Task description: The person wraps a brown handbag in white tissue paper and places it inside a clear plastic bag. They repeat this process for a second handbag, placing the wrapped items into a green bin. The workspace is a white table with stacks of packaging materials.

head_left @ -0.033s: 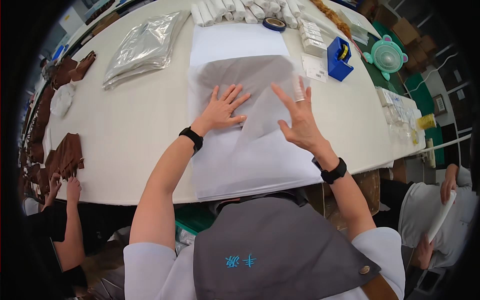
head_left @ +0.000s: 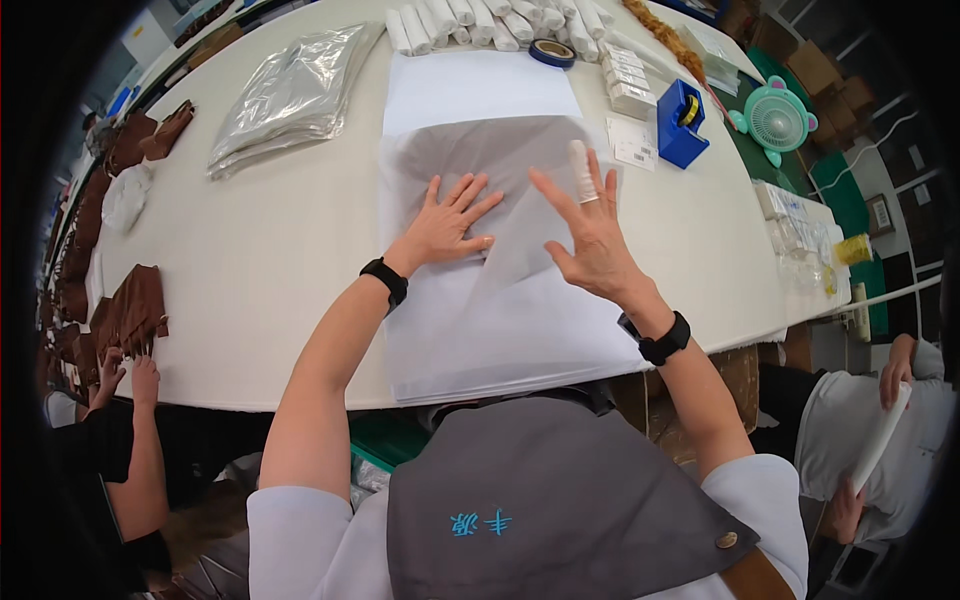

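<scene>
A translucent greyish sheet lies creased over a stack of white paper on the table. My left hand rests flat on the sheet with fingers spread. My right hand, a white wrap on one finger, is at the sheet's right part, fingers spread and holding nothing; whether its fingertips touch the sheet I cannot tell. Both wrists wear black bands. Beyond the paper are several white rolls and a dark blue tape roll.
The table holds bagged plastic sheets, brown pieces at left, small white packs and a blue tape dispenser. A green fan stands beyond. Co-workers' hands show left and right.
My right hand has shifted slightly left across the sheet. My left hand stays about in the same place.
</scene>
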Demonstrator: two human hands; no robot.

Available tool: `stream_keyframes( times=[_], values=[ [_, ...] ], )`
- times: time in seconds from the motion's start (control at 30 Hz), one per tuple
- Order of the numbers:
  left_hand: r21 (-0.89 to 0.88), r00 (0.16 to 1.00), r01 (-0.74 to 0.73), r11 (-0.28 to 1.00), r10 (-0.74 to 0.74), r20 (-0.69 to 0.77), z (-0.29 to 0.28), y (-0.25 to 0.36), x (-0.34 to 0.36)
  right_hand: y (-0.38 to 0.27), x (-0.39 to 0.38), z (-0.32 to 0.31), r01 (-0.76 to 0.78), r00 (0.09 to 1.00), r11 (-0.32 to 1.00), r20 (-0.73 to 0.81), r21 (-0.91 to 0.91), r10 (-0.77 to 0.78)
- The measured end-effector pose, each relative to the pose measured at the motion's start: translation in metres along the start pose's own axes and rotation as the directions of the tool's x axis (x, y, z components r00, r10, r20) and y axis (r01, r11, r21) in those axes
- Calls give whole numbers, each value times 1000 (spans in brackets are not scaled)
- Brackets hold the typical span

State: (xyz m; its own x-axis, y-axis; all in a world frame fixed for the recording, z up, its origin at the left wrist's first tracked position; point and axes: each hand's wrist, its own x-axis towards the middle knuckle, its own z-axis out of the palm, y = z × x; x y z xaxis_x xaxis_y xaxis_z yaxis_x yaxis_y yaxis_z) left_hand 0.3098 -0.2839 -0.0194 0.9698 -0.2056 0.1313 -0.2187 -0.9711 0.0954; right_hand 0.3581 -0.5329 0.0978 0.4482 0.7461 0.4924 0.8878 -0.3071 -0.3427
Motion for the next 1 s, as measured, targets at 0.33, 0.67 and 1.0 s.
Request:
stream_keyframes(
  times=[0.33,0.67,1.0],
  values=[
    [-13,999,-39,999,40,36,-26,6,-3,82,55,47,-93,946,993,305,-69,110],
    [-945,956,166,283,-282,84,-1,-48,-44,121,38,118,-107,994,991,8,-83,108],
    [-768,509,614,182,-835,209,-39,-45,-99,128,36,126,-113,993,987,-30,-113,110]
  ],
)
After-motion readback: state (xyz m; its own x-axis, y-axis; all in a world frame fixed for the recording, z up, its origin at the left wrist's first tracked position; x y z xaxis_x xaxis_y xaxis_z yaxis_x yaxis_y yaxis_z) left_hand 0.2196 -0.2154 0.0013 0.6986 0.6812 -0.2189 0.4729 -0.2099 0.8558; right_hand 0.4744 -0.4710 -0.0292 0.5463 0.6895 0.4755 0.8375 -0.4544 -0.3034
